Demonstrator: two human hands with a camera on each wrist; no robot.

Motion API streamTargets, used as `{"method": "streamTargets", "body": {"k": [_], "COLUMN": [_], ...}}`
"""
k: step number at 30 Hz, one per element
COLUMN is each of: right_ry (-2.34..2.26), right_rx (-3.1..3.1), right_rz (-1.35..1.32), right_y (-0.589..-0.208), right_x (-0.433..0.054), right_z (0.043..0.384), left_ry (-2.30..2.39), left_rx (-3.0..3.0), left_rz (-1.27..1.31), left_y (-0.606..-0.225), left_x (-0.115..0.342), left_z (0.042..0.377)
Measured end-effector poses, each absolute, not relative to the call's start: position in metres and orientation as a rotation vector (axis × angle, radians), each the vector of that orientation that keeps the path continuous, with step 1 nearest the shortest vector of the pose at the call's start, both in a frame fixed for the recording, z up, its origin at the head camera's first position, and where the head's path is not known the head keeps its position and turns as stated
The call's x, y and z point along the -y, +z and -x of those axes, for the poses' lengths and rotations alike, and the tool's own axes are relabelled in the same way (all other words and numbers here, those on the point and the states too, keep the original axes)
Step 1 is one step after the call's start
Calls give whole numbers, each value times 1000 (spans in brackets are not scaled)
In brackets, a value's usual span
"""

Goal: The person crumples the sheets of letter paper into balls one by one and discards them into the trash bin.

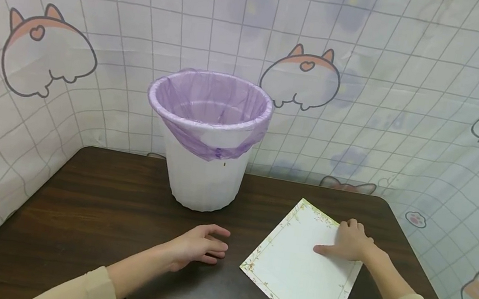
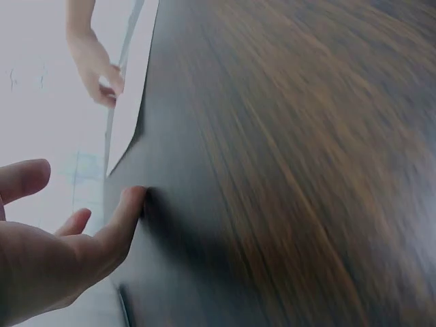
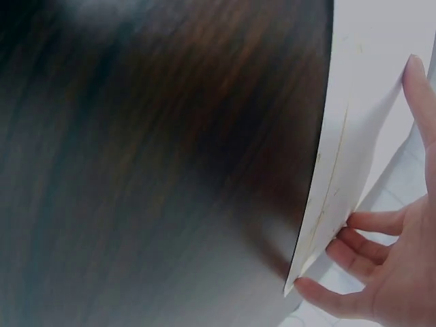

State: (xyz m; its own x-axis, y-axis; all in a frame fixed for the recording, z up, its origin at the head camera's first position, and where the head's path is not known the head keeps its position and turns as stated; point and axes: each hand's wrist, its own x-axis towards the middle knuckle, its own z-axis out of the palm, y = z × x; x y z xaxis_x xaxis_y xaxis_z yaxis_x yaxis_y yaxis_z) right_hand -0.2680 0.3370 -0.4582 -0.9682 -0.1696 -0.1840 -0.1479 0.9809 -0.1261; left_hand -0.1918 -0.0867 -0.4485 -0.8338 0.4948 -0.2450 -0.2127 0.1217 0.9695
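A white sheet of paper (image 1: 296,266) with a green and yellow floral border lies at a slant on the right of the table. My right hand (image 1: 348,243) rests on its far right edge, with the thumb stretched over the sheet. In the right wrist view, the spread fingertips (image 3: 310,287) of that hand touch along the edge of the paper (image 3: 340,136). My left hand (image 1: 197,247) hovers left of the sheet, apart from it and holding nothing. Its fingers are loosely bent, also in the left wrist view, where the fingertips (image 2: 133,197) are close over the tabletop.
A white trash can (image 1: 202,180) lined with a purple bag (image 1: 212,143) stands at the back of the dark wood table (image 1: 86,209), left of the paper. Behind the table hangs a gridded cloth (image 1: 148,12) with cartoon dog prints, also closing in both sides.
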Motion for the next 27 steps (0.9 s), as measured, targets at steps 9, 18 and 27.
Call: {"method": "streamTargets", "body": {"k": [9,18,27], "right_ry": [-168,-161,-128], "right_rx": [-2946,-2911,-2915], "right_rz": [241,183,174], "right_y": [-453,-454,-458], "right_x": [-313,-301,-290], "right_z": [266,268,266], "left_ry": [1700,1648,1730], "left_rx": [-1967,-2036,-1944], "left_rz": [-207,-174,-204], "left_y": [-447,-444,-457], "left_x": [72,66,62], "left_z": [196,195,199]}}
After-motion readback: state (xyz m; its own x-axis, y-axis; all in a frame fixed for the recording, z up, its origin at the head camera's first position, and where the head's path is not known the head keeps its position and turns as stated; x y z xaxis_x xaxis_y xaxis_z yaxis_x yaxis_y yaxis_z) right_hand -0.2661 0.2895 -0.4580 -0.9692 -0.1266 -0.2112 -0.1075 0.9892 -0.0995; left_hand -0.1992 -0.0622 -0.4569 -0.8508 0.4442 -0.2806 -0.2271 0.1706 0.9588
